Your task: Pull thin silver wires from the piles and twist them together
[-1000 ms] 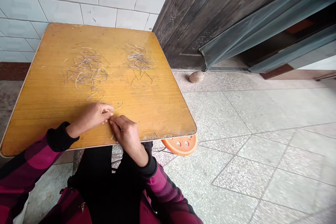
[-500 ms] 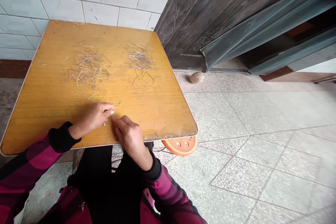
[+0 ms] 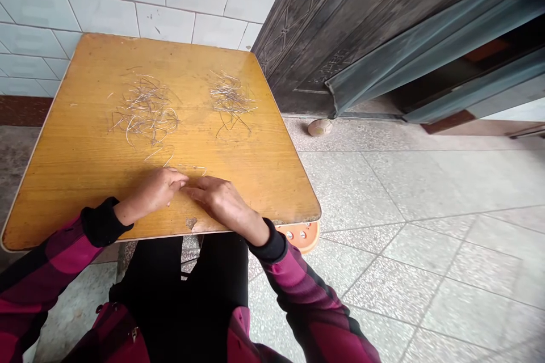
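Note:
My left hand (image 3: 155, 190) and my right hand (image 3: 221, 201) rest near the front edge of a worn wooden table (image 3: 85, 142), fingertips meeting. The fingers of both are pinched together; what they hold is too thin to make out. A loose thin strand (image 3: 193, 168) lies just beyond the fingertips. Farther back lie two heaps of thin pale strands: a wide tangled heap (image 3: 145, 110) on the left and a smaller, tighter heap (image 3: 230, 99) on the right.
A white tiled wall stands behind the table. A dark carved door (image 3: 340, 28) is at the right. An orange plastic stool (image 3: 300, 233) pokes out under the table's front right corner. A small round ball (image 3: 319, 127) lies on the tiled floor by the door.
My right hand has swung out to the right, its wrist now over the table edge, fingers pointing left toward the left hand. The left hand has barely moved.

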Action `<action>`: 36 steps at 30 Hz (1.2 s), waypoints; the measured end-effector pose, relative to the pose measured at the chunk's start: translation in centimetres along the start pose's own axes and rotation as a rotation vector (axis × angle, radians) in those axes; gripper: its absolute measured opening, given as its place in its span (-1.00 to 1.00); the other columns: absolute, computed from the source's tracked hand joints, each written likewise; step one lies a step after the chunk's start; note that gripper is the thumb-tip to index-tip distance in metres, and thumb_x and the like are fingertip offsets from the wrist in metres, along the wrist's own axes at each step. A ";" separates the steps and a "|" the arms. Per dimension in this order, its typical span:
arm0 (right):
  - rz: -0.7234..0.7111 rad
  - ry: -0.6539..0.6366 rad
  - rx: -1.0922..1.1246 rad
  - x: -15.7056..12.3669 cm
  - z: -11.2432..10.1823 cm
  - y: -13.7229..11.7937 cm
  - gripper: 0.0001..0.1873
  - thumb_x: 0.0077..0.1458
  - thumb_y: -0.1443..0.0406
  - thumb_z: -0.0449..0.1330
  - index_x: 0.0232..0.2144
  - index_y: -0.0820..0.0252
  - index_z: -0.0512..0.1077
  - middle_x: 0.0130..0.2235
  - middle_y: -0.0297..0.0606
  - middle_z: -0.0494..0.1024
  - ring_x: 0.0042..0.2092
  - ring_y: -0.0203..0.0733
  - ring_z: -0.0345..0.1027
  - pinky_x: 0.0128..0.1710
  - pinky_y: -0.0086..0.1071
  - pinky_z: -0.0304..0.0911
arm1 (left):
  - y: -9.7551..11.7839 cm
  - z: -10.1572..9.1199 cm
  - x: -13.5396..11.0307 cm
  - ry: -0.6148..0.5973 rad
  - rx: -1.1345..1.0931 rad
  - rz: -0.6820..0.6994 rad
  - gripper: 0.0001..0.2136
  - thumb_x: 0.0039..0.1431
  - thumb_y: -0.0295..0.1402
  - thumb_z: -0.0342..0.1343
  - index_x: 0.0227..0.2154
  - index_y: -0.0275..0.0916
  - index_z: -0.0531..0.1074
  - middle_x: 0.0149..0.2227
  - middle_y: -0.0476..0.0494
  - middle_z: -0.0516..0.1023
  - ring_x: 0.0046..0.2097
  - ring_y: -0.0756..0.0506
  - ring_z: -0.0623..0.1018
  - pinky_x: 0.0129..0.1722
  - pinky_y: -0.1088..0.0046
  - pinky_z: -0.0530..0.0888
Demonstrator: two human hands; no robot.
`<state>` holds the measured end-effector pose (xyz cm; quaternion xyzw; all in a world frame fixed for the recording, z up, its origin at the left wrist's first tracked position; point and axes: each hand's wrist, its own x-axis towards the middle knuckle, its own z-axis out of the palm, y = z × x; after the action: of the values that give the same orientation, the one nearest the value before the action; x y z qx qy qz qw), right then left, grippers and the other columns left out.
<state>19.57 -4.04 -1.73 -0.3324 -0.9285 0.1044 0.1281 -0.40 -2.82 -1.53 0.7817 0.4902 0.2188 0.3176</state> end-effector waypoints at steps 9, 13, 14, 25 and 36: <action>-0.131 0.149 -0.208 -1.3 0.4 0.6 -0.74 0.33 0.38 0.01 -0.21 0.23 0.52 -0.37 -0.24 0.48 -0.34 -0.24 0.25 -0.41 -0.35 0.11 | -0.1 0.3 -0.2 0.073 -0.007 -0.004 -0.80 0.21 -0.50 0.06 -0.31 -0.25 0.60 -0.38 -0.05 0.64 -0.47 0.00 0.55 -0.37 0.50 0.48; -0.111 0.231 -0.196 -1.0 1.0 0.5 -0.78 0.32 0.36 0.05 -0.15 0.22 0.51 -0.35 -0.24 0.51 -0.33 -0.23 0.27 -0.36 -0.33 0.13 | -0.2 0.5 -0.1 0.089 -0.025 -0.019 -0.81 0.20 -0.52 0.06 -0.29 -0.28 0.60 -0.38 -0.07 0.64 -0.47 0.00 0.55 -0.37 0.49 0.48; -0.113 0.252 -0.187 -0.9 1.2 0.5 -0.78 0.32 0.36 0.06 -0.15 0.21 0.51 -0.34 -0.24 0.52 -0.32 -0.23 0.28 -0.35 -0.33 0.13 | -0.3 0.6 -0.1 0.091 -0.027 -0.018 -0.81 0.20 -0.52 0.06 -0.30 -0.28 0.60 -0.38 -0.08 0.64 -0.47 0.00 0.55 -0.38 0.49 0.48; -0.219 0.234 -0.132 -0.3 1.5 0.5 -0.75 0.33 0.39 0.02 -0.24 0.23 0.51 -0.37 -0.26 0.51 -0.32 -0.23 0.26 -0.38 -0.34 0.08 | -0.5 0.6 0.0 0.071 0.025 0.088 -0.82 0.22 -0.53 0.06 -0.31 -0.26 0.58 -0.40 -0.06 0.60 -0.45 0.00 0.52 -0.38 0.48 0.48; -0.012 0.397 0.119 -0.3 2.9 0.9 -0.75 0.28 0.31 0.11 -0.35 0.19 0.58 -0.42 -0.25 0.47 -0.35 -0.25 0.27 -0.38 -0.38 0.17 | -0.3 1.2 -2.6 0.208 0.277 0.418 -0.85 0.30 -0.52 -0.02 -0.26 -0.31 0.46 -0.22 -0.18 0.41 -0.19 -0.07 0.45 -0.18 0.36 0.47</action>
<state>19.47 -3.90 -4.74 -0.3330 -0.8791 0.0906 0.3287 -0.87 -5.43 -2.64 0.8752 0.3734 0.2895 0.1037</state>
